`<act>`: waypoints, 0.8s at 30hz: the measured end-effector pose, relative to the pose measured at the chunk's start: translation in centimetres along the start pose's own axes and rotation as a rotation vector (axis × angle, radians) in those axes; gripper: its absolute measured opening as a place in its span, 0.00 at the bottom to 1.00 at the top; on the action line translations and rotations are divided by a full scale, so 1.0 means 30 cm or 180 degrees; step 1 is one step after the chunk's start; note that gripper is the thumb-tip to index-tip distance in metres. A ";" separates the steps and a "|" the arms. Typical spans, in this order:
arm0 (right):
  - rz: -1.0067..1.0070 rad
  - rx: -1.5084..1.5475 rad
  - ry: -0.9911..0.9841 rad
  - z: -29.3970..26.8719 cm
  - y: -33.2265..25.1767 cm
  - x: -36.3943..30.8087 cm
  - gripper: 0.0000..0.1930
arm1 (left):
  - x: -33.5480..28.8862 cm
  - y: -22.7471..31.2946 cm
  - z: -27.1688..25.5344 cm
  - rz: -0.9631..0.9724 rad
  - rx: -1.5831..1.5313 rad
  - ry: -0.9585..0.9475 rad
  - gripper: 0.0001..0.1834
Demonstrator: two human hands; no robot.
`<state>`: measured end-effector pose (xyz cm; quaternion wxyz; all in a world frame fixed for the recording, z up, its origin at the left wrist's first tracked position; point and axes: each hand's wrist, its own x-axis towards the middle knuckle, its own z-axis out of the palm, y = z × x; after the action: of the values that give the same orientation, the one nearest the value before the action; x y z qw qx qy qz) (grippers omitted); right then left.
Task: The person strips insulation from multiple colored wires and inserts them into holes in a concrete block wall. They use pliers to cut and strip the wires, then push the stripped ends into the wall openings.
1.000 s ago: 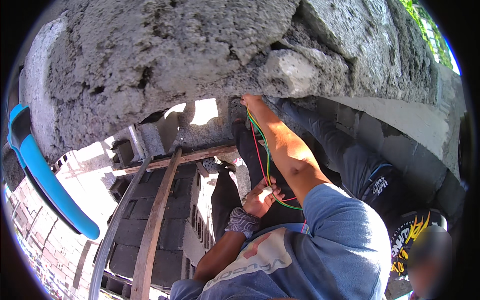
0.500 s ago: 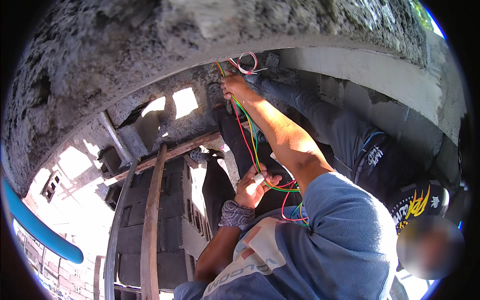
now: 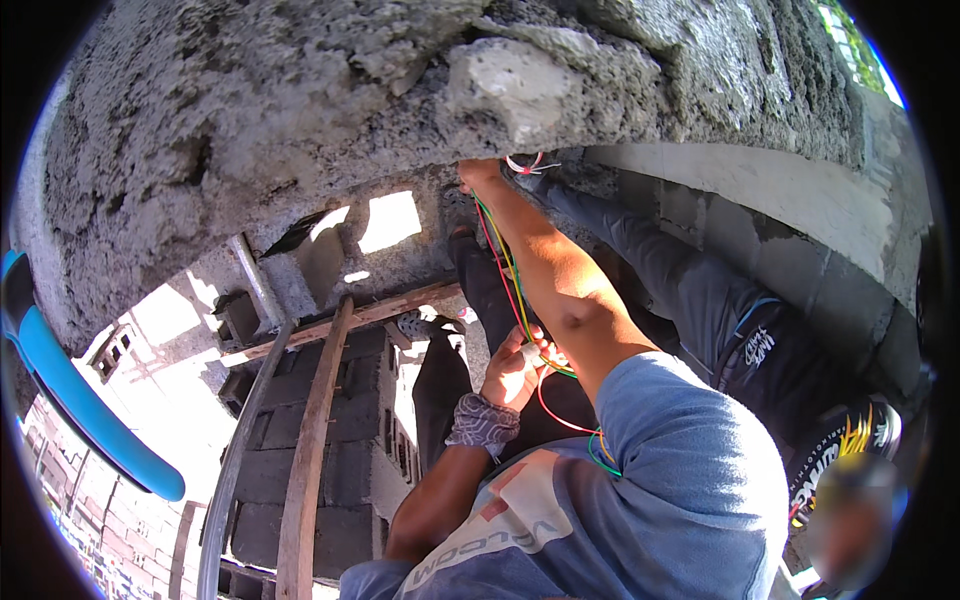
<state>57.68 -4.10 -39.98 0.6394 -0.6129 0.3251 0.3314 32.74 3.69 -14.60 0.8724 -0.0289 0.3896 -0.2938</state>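
My left hand [image 3: 511, 374], with a grey patterned band at its wrist, is closed around red, yellow and green electrical wires [image 3: 516, 281] in front of my chest. A small whitish piece [image 3: 528, 350] shows at its fingers; I cannot tell what it is. The wires trail past this hand in a loose loop beside my shirt. My right arm reaches up and away, and my right hand [image 3: 478, 175] grips the same wires just under the rough concrete edge. That edge hides where the wires run above it.
Rough concrete [image 3: 330, 110] overhangs the top. A co-worker's grey sleeve [image 3: 640, 230] reaches up at the right, near a small coil of red and white wire [image 3: 527, 165]. Lower left are stacked concrete blocks [image 3: 330, 450], a wooden plank [image 3: 315, 440] and a metal pipe [image 3: 235, 450].
The view has shifted, so the concrete edge hangs lower and covers more of my right hand and the wire coil. Both hands still grip the wires.
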 end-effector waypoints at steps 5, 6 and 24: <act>0.0747 0.0852 -0.0166 -0.038 -0.061 -0.252 0.10 | 0.012 0.049 -0.012 0.0008 0.0317 0.0134 0.11; 0.0567 0.0753 -0.0284 -0.024 -0.079 -0.245 0.11 | 0.025 0.069 -0.022 0.0055 0.0267 0.0089 0.11; -0.0559 -0.2136 -0.1023 -0.163 -0.291 -0.954 0.28 | 0.150 0.296 -0.031 0.0970 0.3687 0.0987 0.19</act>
<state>48.52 -9.96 -11.68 0.4720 -0.7540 0.0403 0.4551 38.81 8.78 -20.73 0.7118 0.5485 0.2888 -0.3304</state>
